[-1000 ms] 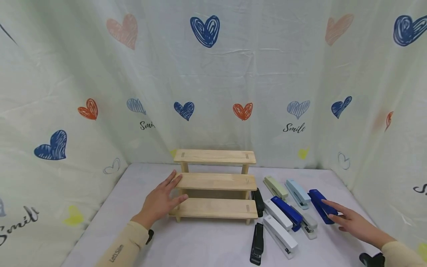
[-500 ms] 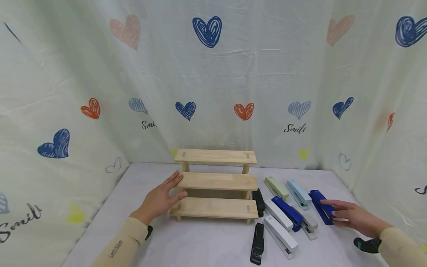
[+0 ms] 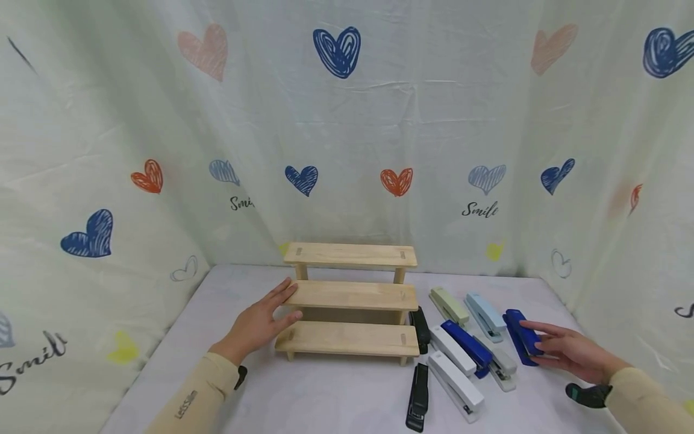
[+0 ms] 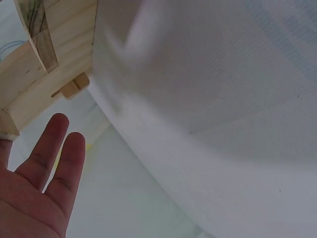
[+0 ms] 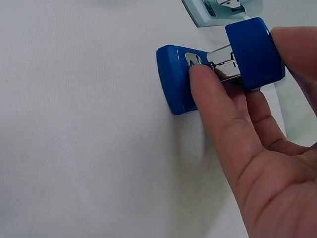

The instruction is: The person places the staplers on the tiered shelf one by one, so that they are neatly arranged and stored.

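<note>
On the right of the head view my right hand [image 3: 577, 352] grips the dark blue stapler [image 3: 518, 331] at the right end of the group. In the right wrist view a digit presses the blue top [image 5: 253, 52], and another finger reaches onto the base [image 5: 173, 79] by the metal plate. The stapler's jaws stand apart there. My left hand [image 3: 257, 322] has its fingers spread at the left end of a three-step wooden shelf [image 3: 352, 295], fingertips on the middle step. In the left wrist view two straight fingers [image 4: 72, 168] show below the wood.
Between the shelf and my right hand lie a green stapler [image 3: 449, 306], a light blue stapler [image 3: 485, 316], another dark blue one [image 3: 466, 346] and several white ones [image 3: 455, 386]. Two black staplers lie nearer the shelf, one [image 3: 417, 398] in front. A heart-patterned curtain [image 3: 347, 120] surrounds the table.
My right hand has closed its fingers on the dark blue stapler, which has shifted slightly and tilted. The left hand stays at the shelf.
</note>
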